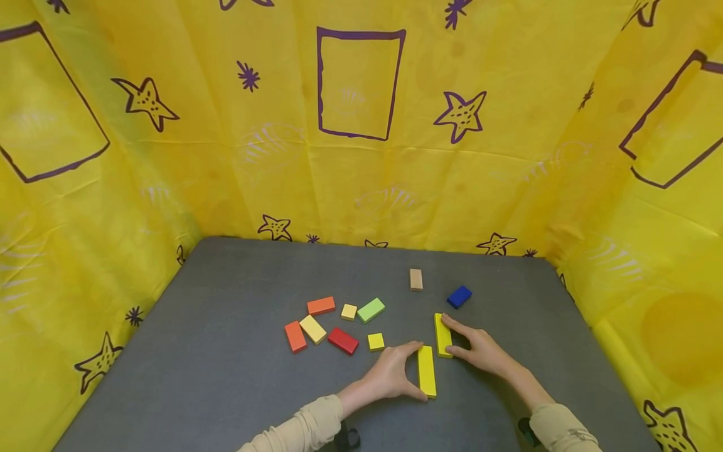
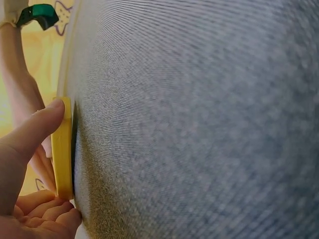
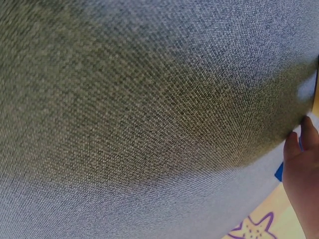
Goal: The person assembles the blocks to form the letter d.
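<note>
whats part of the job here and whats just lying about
Seemingly in use:
near long yellow block, in left hand
far long yellow block, in right hand

Seemingly just lying about:
two orange blocks
red block
green block
tan block
blue block
oblong cream block
small cream block
small yellow block

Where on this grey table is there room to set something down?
The widest free patch of table lies left of the nearer orange block, out to the left edge. Another lies right of the blue block and right hand. Crowded: around the red block, and between the long yellow blocks.
</note>
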The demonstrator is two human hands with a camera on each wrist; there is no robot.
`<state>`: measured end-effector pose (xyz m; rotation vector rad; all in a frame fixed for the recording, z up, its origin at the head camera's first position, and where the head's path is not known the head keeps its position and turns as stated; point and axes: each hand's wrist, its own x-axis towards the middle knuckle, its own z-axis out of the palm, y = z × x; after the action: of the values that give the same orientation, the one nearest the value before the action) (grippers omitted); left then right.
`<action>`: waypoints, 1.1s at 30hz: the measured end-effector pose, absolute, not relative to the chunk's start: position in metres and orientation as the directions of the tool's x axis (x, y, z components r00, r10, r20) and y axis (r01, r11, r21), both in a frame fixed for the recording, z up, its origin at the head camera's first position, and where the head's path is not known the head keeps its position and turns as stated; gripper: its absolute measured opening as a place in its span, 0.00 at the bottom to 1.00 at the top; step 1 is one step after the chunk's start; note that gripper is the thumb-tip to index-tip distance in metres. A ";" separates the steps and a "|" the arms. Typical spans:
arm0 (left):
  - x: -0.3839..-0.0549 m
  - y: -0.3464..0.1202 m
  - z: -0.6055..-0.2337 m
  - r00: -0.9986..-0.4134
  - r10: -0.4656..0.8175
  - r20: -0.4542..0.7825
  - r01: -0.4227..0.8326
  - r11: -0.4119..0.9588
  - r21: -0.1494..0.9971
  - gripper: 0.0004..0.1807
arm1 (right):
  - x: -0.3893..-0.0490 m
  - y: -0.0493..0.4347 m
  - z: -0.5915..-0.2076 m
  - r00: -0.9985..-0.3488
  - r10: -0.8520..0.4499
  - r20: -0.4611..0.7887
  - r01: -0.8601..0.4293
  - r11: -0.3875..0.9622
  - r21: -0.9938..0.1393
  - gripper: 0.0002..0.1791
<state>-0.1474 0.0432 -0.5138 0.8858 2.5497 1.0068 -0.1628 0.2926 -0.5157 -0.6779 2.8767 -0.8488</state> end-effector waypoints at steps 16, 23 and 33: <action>-0.146 0.043 -0.516 -0.778 0.627 -0.036 0.439 0.585 0.682 0.51 | -0.162 0.292 -0.513 -0.905 -0.425 0.033 -0.374 0.754 -0.540 0.35; -0.144 0.044 -0.517 -0.779 0.624 -0.064 0.433 0.609 0.665 0.52 | -0.161 0.292 -0.513 -0.908 -0.418 0.035 -0.368 0.753 -0.545 0.35; -0.142 0.044 -0.512 -0.770 0.630 -0.101 0.426 0.626 0.654 0.53 | -0.161 0.291 -0.512 -0.909 -0.416 0.043 -0.369 0.750 -0.550 0.36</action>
<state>-0.1424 0.0445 -0.5122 0.8492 2.5298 0.8958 -0.1606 0.2913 -0.5125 -0.6427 2.8612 -0.8723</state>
